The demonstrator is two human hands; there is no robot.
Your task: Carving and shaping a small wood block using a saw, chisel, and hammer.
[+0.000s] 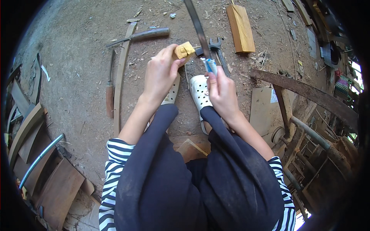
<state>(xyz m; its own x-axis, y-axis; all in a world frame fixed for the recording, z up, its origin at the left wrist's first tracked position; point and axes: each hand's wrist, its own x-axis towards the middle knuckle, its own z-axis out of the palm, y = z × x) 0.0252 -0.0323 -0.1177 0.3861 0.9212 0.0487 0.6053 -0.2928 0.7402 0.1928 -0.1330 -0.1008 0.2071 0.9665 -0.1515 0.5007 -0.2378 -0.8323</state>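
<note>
My left hand is closed around a small yellow wood block, held up by its sides above my left shoe. A dark notch or crack shows in the block's upturned end. In my right hand is a long, narrow metal blade with a blue-and-white wrapped grip. The blade points up and away, its far end cut off by the picture's top edge. It stands just right of the block, apart from it. Whether its edge is toothed I cannot tell.
Around my white clogs lie a wooden-handled tool, a second one with a narrow blade, a long wood strip, dark metal tools and a larger wood block. Boards stand left; a rusty metal bar juts in right.
</note>
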